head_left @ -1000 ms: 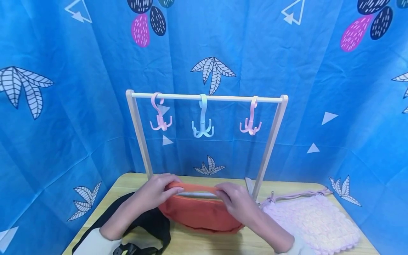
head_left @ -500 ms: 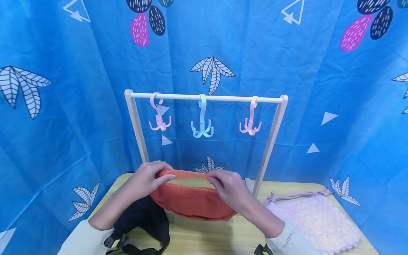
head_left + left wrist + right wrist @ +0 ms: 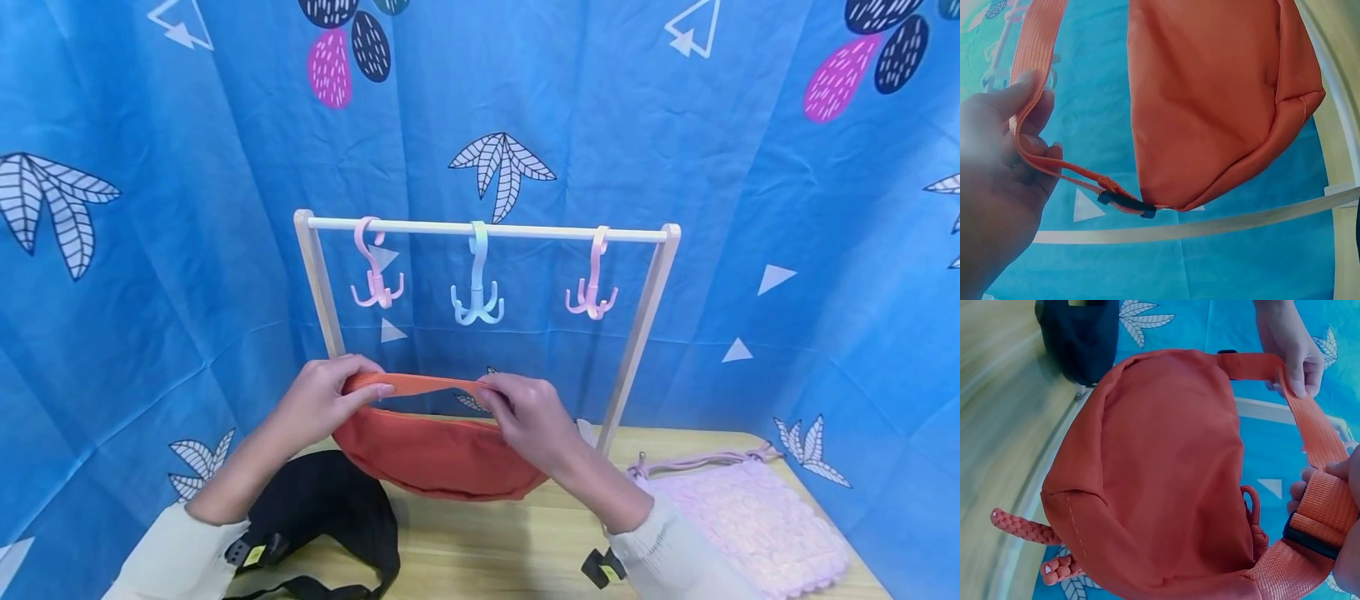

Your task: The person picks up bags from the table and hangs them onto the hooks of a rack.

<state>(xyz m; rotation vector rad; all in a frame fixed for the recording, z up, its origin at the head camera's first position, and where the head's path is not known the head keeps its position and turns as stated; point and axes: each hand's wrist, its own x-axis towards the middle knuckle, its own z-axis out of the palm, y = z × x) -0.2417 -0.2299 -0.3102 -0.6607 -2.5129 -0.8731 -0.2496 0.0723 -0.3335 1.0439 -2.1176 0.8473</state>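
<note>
Below rack bar, L hand & R hand apart, both curled rnd orange strap, bag beneath

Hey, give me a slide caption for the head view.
Left hand and right hand hold an orange bag by its strap in front of a rack bearing three hooks.

The person wears a long, off-white, soft-looking fabric left sleeve toward eight o'clock in the head view, and a matching off-white right sleeve toward five o'clock, with fine ribbed lines near its cuff. A small black block with a yellow label sits at the left cuff's three o'clock; a similar black, yellow-marked piece shows toward the right cuff's eight o'clock. Left grip and right grip are bare.
</note>
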